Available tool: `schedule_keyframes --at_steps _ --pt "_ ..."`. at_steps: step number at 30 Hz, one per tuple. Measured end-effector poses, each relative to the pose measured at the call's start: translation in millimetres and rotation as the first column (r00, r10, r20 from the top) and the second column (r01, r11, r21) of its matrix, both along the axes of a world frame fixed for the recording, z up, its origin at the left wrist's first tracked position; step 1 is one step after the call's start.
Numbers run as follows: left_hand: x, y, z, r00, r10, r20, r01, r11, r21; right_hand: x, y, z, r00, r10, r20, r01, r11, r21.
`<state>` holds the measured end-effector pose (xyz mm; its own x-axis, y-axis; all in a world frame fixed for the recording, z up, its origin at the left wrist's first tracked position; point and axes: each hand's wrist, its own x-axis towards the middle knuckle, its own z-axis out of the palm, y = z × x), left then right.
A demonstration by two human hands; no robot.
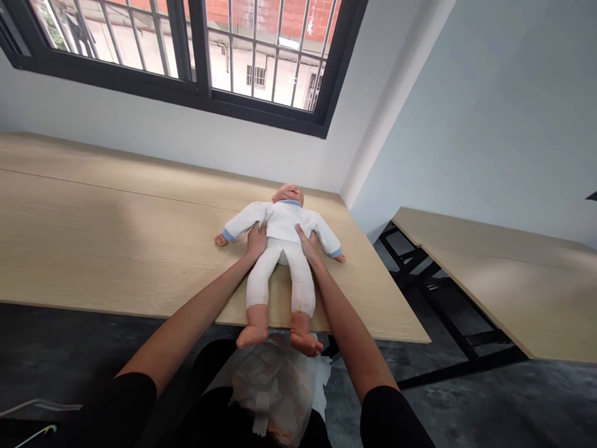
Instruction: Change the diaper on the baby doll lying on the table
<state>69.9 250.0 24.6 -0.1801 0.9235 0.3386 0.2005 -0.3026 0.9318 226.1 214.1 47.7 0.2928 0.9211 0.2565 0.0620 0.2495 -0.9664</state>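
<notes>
A baby doll (284, 221) lies on its back on the light wooden table (116, 249), its head toward the window and its feet over the front edge. It has a white long-sleeved top with blue collar and cuffs, over a white cloth lower body. My left hand (257, 239) grips the doll's side at the waist, thumb on top. On the other side of the waist, my right hand (308, 242) holds it the same way. Some of my fingers are hidden beneath and beside the doll. A clear plastic bag (275, 392) with pale contents rests on my lap.
A second wooden table (504, 274) with black folding legs stands to the right, past a gap. Behind the table is a white wall with a dark-framed, barred window (265, 106). A pale cable (41, 406) shows at the lower left.
</notes>
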Motion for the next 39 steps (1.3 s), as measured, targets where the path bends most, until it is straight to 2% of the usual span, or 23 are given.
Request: schedule_keyframes --at_steps 3,9,16,29,39 --pt "-1 -1 0.1 1.0 0.011 -0.009 -0.011 1.0 -0.007 1 2 -3.4 1.0 -0.024 0.008 0.024 0.999 -0.044" --pt "-1 -1 1.4 0.999 0.018 -0.044 -0.018 1.0 -0.015 0 1 -2.9 0.999 -0.042 0.016 0.043 0.998 -0.043" --pt "-3 -2 2.1 0.992 0.04 -0.117 -0.051 0.995 -0.086 1 2 -2.8 0.999 -0.035 -0.023 0.033 0.996 -0.08" --pt "-3 -7 8.9 0.977 0.068 -0.201 -0.097 0.985 -0.141 2 7 -8.7 1.0 -0.017 -0.022 0.016 0.999 -0.052" --pt "-4 -3 5.8 0.978 0.063 -0.201 -0.095 0.984 -0.151 5 13 -15.0 0.999 -0.019 -0.028 0.017 0.997 -0.072"
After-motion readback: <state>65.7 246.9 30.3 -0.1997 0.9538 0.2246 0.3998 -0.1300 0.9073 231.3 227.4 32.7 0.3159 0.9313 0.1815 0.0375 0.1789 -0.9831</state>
